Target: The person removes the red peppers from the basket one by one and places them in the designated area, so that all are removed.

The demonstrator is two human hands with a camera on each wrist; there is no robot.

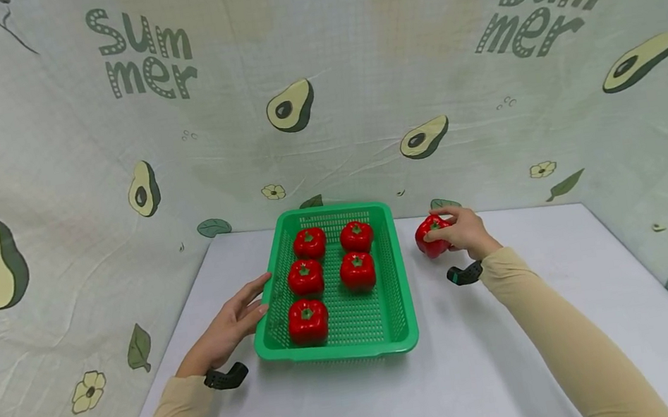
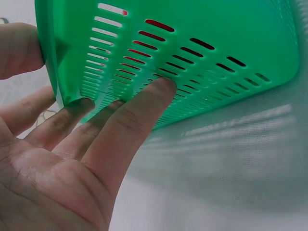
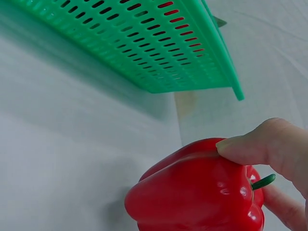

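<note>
A green plastic basket [image 1: 399,285] with slotted walls stands on the table, several red bell peppers [image 1: 358,271] inside it. At its left side, my left hand [image 1: 229,326] touches the rim and outer wall with extended fingers; the left wrist view shows the fingers [image 2: 130,120] against the slots. To the right of the basket, my right hand [image 1: 468,231] grips another red bell pepper [image 3: 192,187] between thumb and fingers, the thumb [image 3: 245,147] near its green stem. This pepper is tipped on its side in the right wrist view, outside the basket.
The white table [image 1: 350,413] extends around the basket. A cloth [image 1: 343,43] printed with avocados and lettering hangs behind it and at both sides. Black bands [image 1: 226,377] are worn on both wrists.
</note>
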